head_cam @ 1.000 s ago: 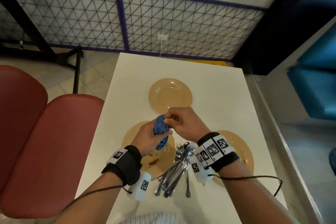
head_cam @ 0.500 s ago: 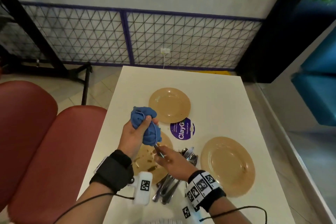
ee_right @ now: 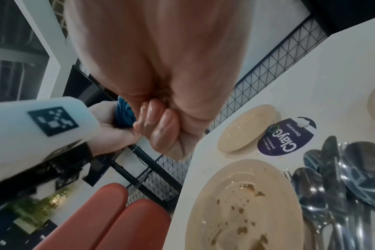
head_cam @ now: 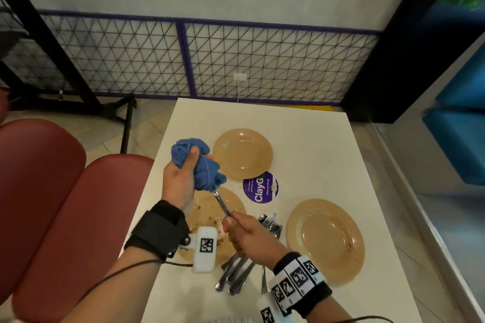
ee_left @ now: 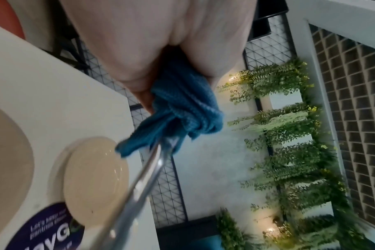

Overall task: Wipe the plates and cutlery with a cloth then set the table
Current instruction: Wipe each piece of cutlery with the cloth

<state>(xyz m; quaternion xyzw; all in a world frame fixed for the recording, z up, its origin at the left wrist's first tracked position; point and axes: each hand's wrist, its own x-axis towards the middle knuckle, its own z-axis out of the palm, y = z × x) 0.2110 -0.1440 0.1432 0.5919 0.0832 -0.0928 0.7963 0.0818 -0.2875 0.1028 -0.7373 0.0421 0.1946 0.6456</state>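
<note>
My left hand grips a bunched blue cloth above the table's left side; in the left wrist view the cloth wraps the hidden head of a metal piece of cutlery. My right hand grips the handle of that piece of cutlery, which slants up into the cloth. A soiled tan plate with brown stains lies under both hands, and in the right wrist view the soiled plate fills the lower middle. Two cleaner tan plates lie at the far middle and the right.
A pile of spoons and forks lies between the soiled plate and the right plate. A round purple sticker sits on the white table. Red seats stand at the left, a wire fence beyond the table.
The hands have drawn apart: the left hand lifted the cloth up and left, the right hand pulled back toward me, so more of the cutlery's handle now shows between them.
</note>
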